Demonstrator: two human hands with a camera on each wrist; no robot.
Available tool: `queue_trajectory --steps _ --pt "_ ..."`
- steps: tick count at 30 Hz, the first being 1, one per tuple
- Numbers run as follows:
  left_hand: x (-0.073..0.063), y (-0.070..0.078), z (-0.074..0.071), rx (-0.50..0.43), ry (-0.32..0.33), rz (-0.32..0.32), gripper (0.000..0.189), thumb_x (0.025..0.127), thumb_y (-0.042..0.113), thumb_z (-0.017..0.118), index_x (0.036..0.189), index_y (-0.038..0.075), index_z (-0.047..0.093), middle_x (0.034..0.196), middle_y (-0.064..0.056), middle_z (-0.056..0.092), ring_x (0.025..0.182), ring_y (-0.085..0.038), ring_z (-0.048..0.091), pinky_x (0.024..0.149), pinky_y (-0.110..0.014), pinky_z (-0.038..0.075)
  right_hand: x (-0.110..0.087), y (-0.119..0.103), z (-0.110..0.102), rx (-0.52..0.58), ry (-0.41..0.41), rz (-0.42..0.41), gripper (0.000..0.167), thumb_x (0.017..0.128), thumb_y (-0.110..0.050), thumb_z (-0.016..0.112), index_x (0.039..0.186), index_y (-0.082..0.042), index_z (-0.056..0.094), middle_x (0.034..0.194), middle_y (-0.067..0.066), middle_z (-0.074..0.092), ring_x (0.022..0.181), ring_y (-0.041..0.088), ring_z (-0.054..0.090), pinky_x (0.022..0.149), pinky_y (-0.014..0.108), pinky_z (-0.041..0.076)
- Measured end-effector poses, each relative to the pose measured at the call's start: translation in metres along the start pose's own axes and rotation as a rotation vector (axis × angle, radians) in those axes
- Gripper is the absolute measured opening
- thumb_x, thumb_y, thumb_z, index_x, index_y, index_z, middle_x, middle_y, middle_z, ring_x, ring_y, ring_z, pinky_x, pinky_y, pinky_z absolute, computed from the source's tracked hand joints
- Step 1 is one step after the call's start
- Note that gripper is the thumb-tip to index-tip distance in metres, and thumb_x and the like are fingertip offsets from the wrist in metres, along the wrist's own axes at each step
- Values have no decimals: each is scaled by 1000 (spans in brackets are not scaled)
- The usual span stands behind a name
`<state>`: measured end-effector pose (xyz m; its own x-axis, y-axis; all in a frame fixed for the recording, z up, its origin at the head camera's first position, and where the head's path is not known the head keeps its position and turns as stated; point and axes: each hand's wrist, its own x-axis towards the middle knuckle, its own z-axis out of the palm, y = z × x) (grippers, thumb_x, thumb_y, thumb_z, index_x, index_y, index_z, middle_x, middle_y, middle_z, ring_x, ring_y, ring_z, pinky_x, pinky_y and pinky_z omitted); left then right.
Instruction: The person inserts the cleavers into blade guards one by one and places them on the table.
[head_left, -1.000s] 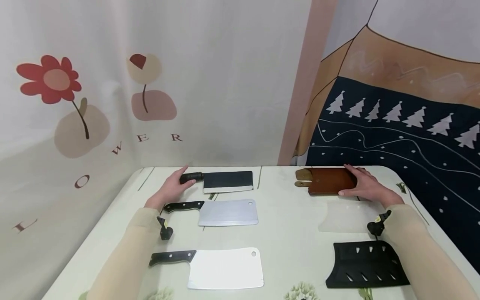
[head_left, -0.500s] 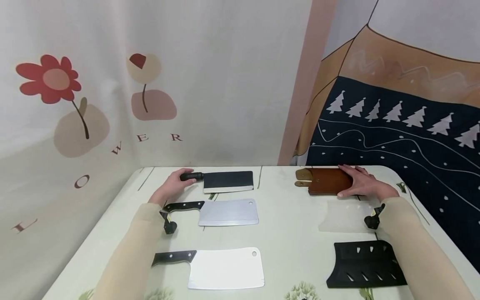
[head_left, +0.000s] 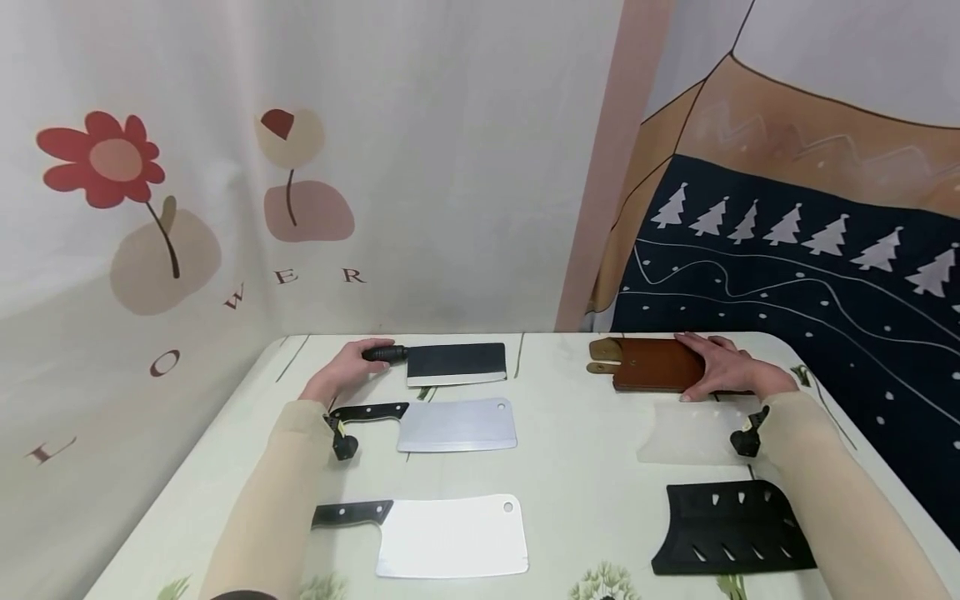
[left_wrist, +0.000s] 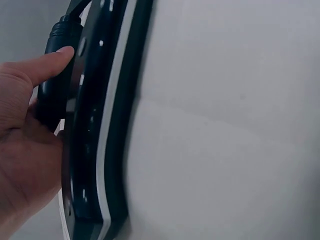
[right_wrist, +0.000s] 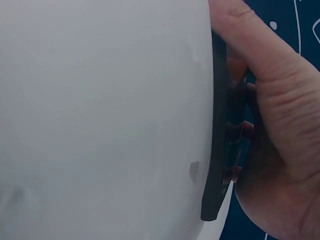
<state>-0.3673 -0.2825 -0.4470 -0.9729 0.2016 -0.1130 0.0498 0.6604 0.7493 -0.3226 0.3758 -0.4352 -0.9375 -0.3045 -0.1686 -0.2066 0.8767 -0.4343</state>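
In the head view my left hand (head_left: 345, 368) grips the black handle (head_left: 385, 354) of a dark-bladed cleaver (head_left: 456, 363) lying at the back left. In the left wrist view the thumb (left_wrist: 55, 62) lies along that handle, behind a nearer riveted black handle (left_wrist: 97, 120). At the back right my right hand (head_left: 726, 368) holds a brown leather knife sheath (head_left: 656, 364) across its right end, thumb at the near edge and fingers at the far edge. Its two strap flaps point left. The fingers' undersides are mostly hidden.
Two silver cleavers, a middle one (head_left: 457, 425) and a front one (head_left: 452, 537), lie below with handles leftward. A translucent blade cover (head_left: 686, 433) and a slotted black blade guard (head_left: 731, 529) lie at the right, partly under the right arm. Printed curtains (head_left: 450, 167) hang behind the table.
My left fingers have closed round the cleaver handle. The right hand has shifted left onto the leather sheath and taken hold of it; the sheath has moved very slightly left.
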Motion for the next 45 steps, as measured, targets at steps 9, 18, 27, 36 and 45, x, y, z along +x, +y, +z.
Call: queue_trajectory --steps 9,18,27,36,45 --pt "2 -2 3 6 19 6 58 96 8 69 151 6 50 155 -28 40 141 -48 37 116 -62 22 -1 -2 -3 36 -19 -15 118 69 -35 94 156 3 24 158 34 19 136 62 9 103 81 18" --pt "4 -1 0 -118 18 6 60 93 9 74 149 7 53 153 -23 46 139 -41 41 115 -56 25 -4 2 -4 91 27 -56 113 68 -29 95 154 5 29 148 34 34 129 53 29 103 75 31" --pt "-4 -6 -6 -257 -20 53 61 93 6 74 150 5 52 154 -22 44 132 -33 47 99 -29 41 -3 -1 -4 95 38 -27 115 68 -36 95 155 3 30 147 34 35 129 53 28 102 75 32" --pt "-8 -7 -3 -422 -45 70 60 93 -1 72 148 -3 50 151 -26 45 117 -12 57 91 -18 48 -1 -2 -2 76 67 -45 117 65 -38 97 154 5 33 149 34 36 131 52 27 105 74 30" --pt "-9 1 3 -523 -20 104 57 92 -10 68 145 -11 48 145 -30 49 107 -8 65 91 -22 53 -2 -10 1 43 93 -77 117 65 -40 97 153 6 34 150 34 36 133 54 24 105 74 28"
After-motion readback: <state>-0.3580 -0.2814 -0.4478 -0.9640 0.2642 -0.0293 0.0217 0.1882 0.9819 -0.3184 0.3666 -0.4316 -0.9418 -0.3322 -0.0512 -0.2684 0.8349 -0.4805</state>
